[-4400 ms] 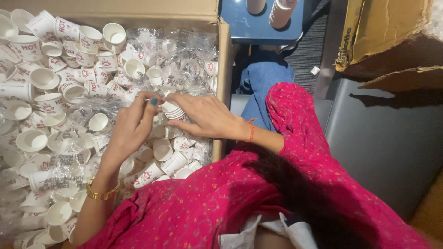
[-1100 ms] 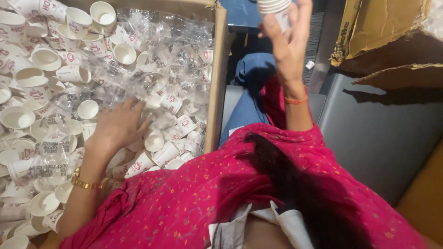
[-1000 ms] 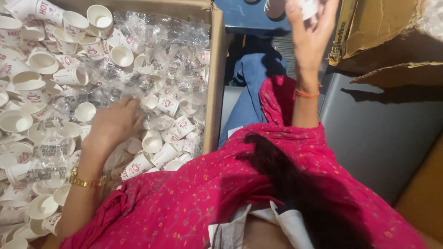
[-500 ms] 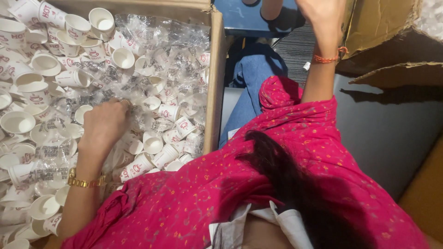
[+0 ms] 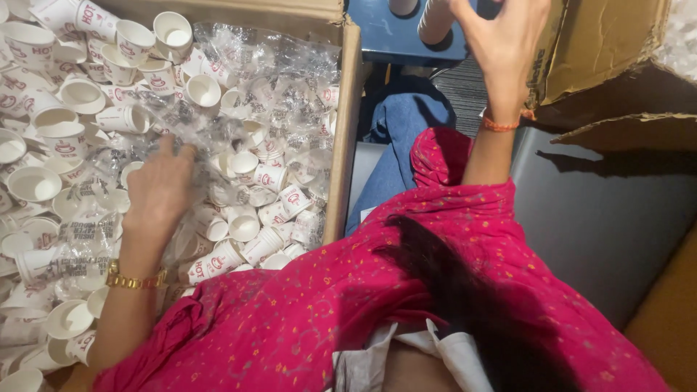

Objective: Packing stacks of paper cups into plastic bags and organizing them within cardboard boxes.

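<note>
A large cardboard box (image 5: 350, 131) holds several small white paper cups (image 5: 202, 88) with red print, mixed with clear plastic wrap (image 5: 290, 94). My left hand (image 5: 160, 189), with a gold bangle at the wrist, lies flat on the cups in the middle of the box, fingers spread. My right hand (image 5: 501, 43) is raised at the top right, fingers apart, just beside a stack of white cups (image 5: 435, 20) standing on a blue surface (image 5: 392, 40). It holds nothing that I can see.
A second cup stack (image 5: 401, 7) stands on the blue surface at the top edge. An open brown cardboard box (image 5: 617, 65) sits at the upper right over a grey surface (image 5: 610, 218). My pink sleeve and blue-trousered knee fill the middle.
My right hand carried a stack of cups up from the big box to the blue surface and let it go. My left hand slid left and up over the loose cups.
</note>
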